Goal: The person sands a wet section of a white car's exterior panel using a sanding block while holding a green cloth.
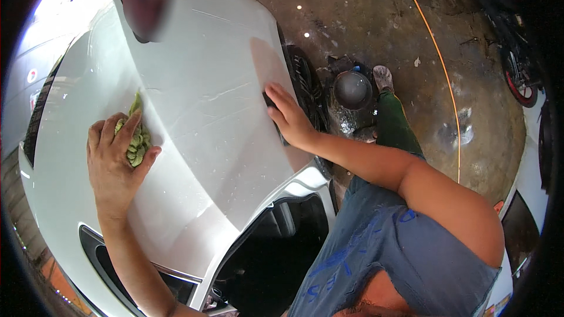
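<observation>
My left hand [114,155] presses a crumpled yellow-green cloth [138,142] onto the broad pale body panel of a white car [194,88]. Its fingers curl over the cloth, and a loose corner pokes out beyond the fingertips. My right hand [292,118] leans on the car's near side edge, just above the dark wheel [305,76]. Its fingers are stretched out, with no held object visible. A small dark patch shows beside those fingers; what it is I cannot make out. Water drops and streaks dot the panel.
A round dark bucket [352,90] stands on the wet floor beside the wheel, close to a foot [383,77]. An orange hose [440,53] runs across the floor. At the far right is a motorbike [520,76]. Car windows [276,246] lie below the panel.
</observation>
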`<state>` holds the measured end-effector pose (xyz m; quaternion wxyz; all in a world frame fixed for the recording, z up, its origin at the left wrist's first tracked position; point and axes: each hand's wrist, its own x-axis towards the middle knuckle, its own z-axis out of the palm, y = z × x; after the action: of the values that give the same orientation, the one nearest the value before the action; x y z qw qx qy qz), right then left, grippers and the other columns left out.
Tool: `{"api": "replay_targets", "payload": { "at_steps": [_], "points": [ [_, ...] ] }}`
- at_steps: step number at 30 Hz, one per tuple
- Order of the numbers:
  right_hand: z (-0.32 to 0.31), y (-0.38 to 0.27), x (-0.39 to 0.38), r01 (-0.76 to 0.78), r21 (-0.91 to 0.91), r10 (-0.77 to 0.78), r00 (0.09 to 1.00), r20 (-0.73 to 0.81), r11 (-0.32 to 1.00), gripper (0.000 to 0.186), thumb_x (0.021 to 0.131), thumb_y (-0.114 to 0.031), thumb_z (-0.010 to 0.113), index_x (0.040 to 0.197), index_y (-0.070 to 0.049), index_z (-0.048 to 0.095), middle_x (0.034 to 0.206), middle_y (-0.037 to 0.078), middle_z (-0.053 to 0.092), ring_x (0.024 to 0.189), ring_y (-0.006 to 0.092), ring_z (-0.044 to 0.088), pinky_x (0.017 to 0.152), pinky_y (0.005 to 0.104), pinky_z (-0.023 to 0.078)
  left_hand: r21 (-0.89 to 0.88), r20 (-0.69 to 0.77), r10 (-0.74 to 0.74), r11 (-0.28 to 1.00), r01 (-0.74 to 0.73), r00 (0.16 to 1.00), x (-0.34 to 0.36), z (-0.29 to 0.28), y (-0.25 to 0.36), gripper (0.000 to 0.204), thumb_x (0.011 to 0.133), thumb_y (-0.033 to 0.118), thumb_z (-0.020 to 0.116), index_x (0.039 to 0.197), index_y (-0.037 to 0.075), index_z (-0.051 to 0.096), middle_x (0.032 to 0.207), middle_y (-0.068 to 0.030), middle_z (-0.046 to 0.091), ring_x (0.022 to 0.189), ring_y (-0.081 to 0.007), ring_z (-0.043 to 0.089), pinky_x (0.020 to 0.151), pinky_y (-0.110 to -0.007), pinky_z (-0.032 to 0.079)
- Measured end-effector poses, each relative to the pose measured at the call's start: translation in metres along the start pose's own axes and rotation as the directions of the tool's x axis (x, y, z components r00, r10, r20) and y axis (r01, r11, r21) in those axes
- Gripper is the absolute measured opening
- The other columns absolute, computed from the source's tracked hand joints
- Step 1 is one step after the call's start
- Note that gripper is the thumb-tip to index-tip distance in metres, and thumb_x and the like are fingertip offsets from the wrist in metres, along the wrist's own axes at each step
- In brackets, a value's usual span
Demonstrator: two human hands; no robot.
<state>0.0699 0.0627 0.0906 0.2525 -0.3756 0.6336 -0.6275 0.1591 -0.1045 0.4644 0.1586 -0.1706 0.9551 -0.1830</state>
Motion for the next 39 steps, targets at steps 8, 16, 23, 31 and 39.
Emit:
{"api": "replay_targets", "payload": {
  "at_steps": [8, 16, 23, 31, 39],
  "points": [
    [-0.023, 0.041, 0.156, -0.084, 0.106, 0.088, 0.996, -0.035, 0.991, 0.045, 0.1, -0.015, 0.053, 0.142, 0.003, 0.049, 0.145, 0.023, 0.053, 0.138, 0.0363, 0.048, 0.117, 0.0399, 0.037, 0.025, -0.101, 0.061, 0.998, -0.058, 0.993, 0.016, -0.01, 0.004, 0.06, 0.069, 0.032, 0.086, 0.122, 0.011, 0.068, 0.12, -0.0095, 0.061, 0.111, -0.0347, 0.052, 0.096, -0.048, 0.047],
    [-0.007, 0.003, 0.021, 0.05, 0.083, -0.05, 0.999, 0.001, 0.995, 0.046, 0.101, -0.01, 0.057, 0.145, 0.0, 0.049, 0.151, 0.024, 0.046, 0.146, 0.0369, 0.038, 0.121, 0.0436, 0.031, 0.0, -0.042, 0.017, 1.0, -0.017, 0.999, 0.0, -0.004, -0.002, 0.06, 0.071, 0.027, 0.084, 0.125, 0.009, 0.066, 0.125, -0.0151, 0.059, 0.115, -0.0401, 0.051, 0.099, -0.051, 0.045],
    [-0.014, 0.047, 0.153, -0.11, 0.172, 0.114, 0.993, -0.01, 0.979, 0.046, 0.1, -0.013, 0.054, 0.142, 0.003, 0.05, 0.152, 0.025, 0.045, 0.145, 0.0361, 0.04, 0.12, 0.0395, 0.032, 0.014, -0.13, 0.086, 0.996, -0.085, 0.988, 0.014, -0.003, 0.0, 0.058, 0.069, 0.029, 0.086, 0.12, 0.008, 0.067, 0.12, -0.0112, 0.06, 0.112, -0.0364, 0.052, 0.096, -0.049, 0.046],
    [-0.006, 0.023, 0.064, -0.034, 0.086, 0.031, 0.999, 0.031, 0.996, 0.049, 0.101, -0.01, 0.057, 0.147, -0.001, 0.047, 0.155, 0.02, 0.044, 0.147, 0.0313, 0.038, 0.121, 0.0384, 0.03, 0.013, -0.038, 0.032, 0.999, -0.032, 0.999, 0.003, -0.006, -0.002, 0.056, 0.073, 0.026, 0.083, 0.124, 0.008, 0.066, 0.125, -0.0164, 0.059, 0.116, -0.0408, 0.051, 0.1, -0.052, 0.043],
    [0.004, 0.041, 0.097, -0.053, 0.133, 0.054, 0.999, -0.002, 0.99, 0.049, 0.098, -0.011, 0.058, 0.145, 0.0, 0.049, 0.153, 0.023, 0.045, 0.146, 0.0374, 0.038, 0.121, 0.0425, 0.031, 0.0, -0.048, 0.026, 1.0, -0.026, 0.999, 0.003, 0.001, -0.004, 0.056, 0.073, 0.026, 0.083, 0.123, 0.009, 0.066, 0.126, -0.0157, 0.059, 0.116, -0.0411, 0.051, 0.101, -0.052, 0.043]
  ]
}}
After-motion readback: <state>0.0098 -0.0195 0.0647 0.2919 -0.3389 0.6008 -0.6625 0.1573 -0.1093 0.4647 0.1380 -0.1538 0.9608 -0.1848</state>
